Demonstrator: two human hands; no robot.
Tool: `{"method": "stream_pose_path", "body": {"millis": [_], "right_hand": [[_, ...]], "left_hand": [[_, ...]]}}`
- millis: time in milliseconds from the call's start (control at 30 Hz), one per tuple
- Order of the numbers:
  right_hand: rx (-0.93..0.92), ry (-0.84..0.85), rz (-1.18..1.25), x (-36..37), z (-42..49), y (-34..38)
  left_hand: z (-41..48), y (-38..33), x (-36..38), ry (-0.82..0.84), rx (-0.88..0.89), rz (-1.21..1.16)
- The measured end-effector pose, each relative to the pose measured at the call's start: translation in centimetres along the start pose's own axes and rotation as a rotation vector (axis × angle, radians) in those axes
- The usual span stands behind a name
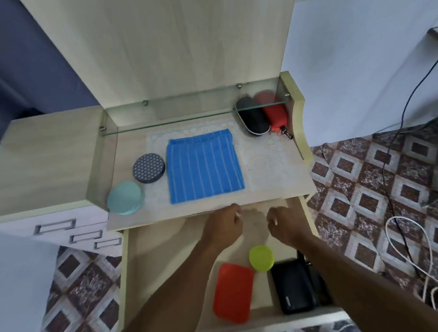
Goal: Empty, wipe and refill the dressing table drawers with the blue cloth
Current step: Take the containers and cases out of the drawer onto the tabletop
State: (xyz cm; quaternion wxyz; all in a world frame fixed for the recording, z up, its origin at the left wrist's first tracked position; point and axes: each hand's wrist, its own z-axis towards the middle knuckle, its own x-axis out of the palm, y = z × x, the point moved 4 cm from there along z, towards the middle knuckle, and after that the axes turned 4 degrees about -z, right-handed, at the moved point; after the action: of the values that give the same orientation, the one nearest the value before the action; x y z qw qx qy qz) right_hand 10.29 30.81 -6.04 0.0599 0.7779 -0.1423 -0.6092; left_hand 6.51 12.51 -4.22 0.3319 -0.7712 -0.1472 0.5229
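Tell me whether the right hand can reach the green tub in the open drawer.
Probably yes: the green tub lies uncovered in the open drawer, close to the right hand, with nothing over it.

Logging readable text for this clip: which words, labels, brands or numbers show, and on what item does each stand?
No text can be read in this frame.
Black pouch in the open drawer: a small pale mark near its front end, too small and blurred to read.
Patterned round tin: a printed pattern only, no lettering.
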Motion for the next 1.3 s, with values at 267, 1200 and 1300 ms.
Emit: {"method": "stream_pose_path", "body": {"millis": [267,1200,1300], "right_hand": [[0.085,0.466,0.084,7.4,-6.2,1.3],[0.307,-0.045,0.558,-6.3,3.9,-3.4],[0.336,-0.100,0.646,-7.9,6.3,-5.3]], "left_hand": [[-8.6,8.3,5.4,0.318,-0.312,0.148],[3.5,-0.5,-2.8,-0.025,-0.282,-0.641],[7.2,-2.5,-2.6,-0.059,-0.287,-0.638]]}}
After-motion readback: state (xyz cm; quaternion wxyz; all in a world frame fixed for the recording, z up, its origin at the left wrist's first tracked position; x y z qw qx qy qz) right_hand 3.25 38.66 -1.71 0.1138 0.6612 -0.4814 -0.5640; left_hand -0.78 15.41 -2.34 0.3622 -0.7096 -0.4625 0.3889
